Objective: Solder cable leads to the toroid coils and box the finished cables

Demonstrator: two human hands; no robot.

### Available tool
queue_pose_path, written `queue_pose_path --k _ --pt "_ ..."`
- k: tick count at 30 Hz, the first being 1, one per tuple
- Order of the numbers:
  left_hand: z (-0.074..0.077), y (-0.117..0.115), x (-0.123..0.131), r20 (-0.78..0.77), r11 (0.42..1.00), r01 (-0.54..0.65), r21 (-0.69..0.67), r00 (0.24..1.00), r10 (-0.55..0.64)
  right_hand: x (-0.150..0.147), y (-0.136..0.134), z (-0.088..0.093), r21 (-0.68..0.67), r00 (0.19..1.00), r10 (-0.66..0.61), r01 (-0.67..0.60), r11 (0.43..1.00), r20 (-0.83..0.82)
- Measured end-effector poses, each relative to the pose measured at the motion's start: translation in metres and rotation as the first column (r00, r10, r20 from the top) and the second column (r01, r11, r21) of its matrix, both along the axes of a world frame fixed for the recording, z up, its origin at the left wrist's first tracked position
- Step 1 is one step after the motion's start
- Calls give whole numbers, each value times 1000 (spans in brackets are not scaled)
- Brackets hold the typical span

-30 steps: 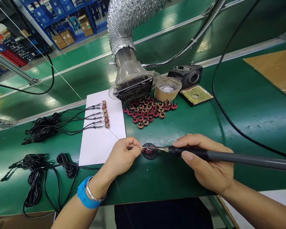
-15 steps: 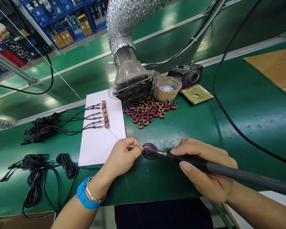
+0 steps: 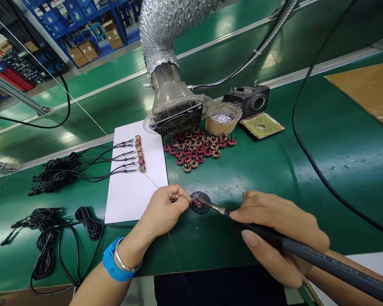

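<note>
My left hand (image 3: pixel 167 208) is closed in a pinch on the end of a black cable (image 3: pixel 123 226), right at the edge of a small round black holder (image 3: pixel 205 208). A red-and-black wound ring coil (image 3: pixel 197 202) sits in that holder. My right hand (image 3: pixel 279 236) grips a soldering iron (image 3: pixel 261 231) like a pen, and its tip reaches the coil from the right. The exact contact between tip, wire and coil is too small to make out. Several more ring coils (image 3: pixel 194 148) lie in a pile behind the holder.
A fume extractor hood (image 3: pixel 178 121) hangs over the pile. Behind it stand a solder-filled pot (image 3: pixel 223 119), an iron stand (image 3: pixel 253 100) and a sponge tray (image 3: pixel 262 126). Finished-looking cables with coils (image 3: pixel 139 155) lie on a white sheet (image 3: pixel 124 204); black cable bundles (image 3: pixel 44 246) lie left.
My right hand has shifted slightly right and down, tilting the soldering iron more steeply across the view. My left hand stays nearly where it was, still pinching the cable end.
</note>
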State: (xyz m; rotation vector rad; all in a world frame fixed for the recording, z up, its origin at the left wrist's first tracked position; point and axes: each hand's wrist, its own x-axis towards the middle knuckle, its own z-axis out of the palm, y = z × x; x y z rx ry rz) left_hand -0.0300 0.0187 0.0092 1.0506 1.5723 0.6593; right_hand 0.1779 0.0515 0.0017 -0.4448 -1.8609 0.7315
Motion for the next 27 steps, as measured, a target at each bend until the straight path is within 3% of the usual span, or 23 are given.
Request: queue_pose_path --k 15,18,22,27 --pt "1 0 0 8 1000 9 1 1000 -9 1 5 -6 35 994 -74 77 996 -75" --pt "1 -1 0 8 1000 17 -6 1000 -17 -1 5 -8 -22 994 -71 70 997 -82" --pt "2 -2 -1 3 998 66 11 998 -66 -10 11 -3 -39 993 -58 63 997 104" --pt "3 -6 -4 -14 989 139 46 990 -138 -25 21 -4 -20 927 96 -95 995 364"
